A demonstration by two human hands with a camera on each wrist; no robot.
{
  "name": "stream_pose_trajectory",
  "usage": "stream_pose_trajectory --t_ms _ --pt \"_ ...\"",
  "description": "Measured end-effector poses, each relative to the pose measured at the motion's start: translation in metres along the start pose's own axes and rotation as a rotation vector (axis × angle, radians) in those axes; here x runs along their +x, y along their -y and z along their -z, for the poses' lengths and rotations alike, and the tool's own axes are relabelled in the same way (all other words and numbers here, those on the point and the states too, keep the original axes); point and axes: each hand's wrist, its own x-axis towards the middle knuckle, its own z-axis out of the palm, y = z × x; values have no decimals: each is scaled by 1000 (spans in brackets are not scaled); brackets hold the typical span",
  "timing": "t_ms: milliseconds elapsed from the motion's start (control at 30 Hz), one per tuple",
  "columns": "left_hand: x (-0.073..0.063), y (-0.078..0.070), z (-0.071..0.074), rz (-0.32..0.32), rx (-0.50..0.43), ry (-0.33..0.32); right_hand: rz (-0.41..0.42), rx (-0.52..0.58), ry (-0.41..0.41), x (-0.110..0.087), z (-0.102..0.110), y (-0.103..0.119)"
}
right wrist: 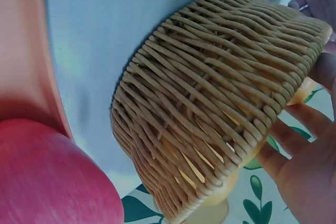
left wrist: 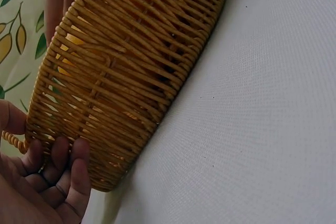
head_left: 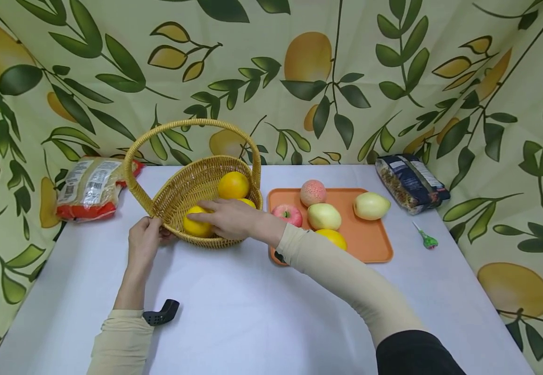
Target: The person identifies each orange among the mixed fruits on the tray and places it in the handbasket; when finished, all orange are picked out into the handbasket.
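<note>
A wicker basket [head_left: 184, 182] with a tall hoop handle stands left of centre on the table. My left hand [head_left: 144, 242] grips its rim beside the foot of the handle, fingers curled against the outer weave [left wrist: 126, 72]. Inside the basket, my right hand [head_left: 231, 217] holds an orange [head_left: 198, 223] near the left front, its fingers lying over the top. Another orange [head_left: 233, 185] sits at the back of the basket, and part of a third shows behind the right hand. The right wrist view shows that hand [right wrist: 310, 150] reaching over the rim.
Right of the basket, an orange-brown tray [head_left: 365, 245] bears a red apple [head_left: 287, 213], a peach [head_left: 313, 192], two pale green fruits [head_left: 324, 216] and a yellow fruit [head_left: 332, 238]. Packaged bags [head_left: 90, 187] [head_left: 412, 182] lie at both back corners. A small green object [head_left: 426, 237] is at right.
</note>
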Motion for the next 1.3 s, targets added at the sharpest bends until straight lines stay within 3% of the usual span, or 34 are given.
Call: stream_pose_trajectory --t_ms 367,533,700,900,967,1133,1200,1300 --pt "-1 0 -1 -8 -2 3 -19 17 3 -7 3 -1" --pt "-1 1 -1 -7 -7 8 -10 44 -42 -26 8 -8" --pt "-1 0 0 -25 27 -7 -8 108 -118 -66 17 -24" --pt "0 0 0 -27 49 -1 -75 151 -256 -134 14 -49" --pt "0 0 0 -27 54 0 -122 158 -270 -158 7 -53" --pt "0 -1 2 -28 55 -1 -312 180 -217 -210 -17 -53" --pt "0 -1 2 -29 51 0 -384 182 -207 -225 -28 -50" --pt "0 -1 2 -21 53 1 -423 154 -235 -240 -44 -46"
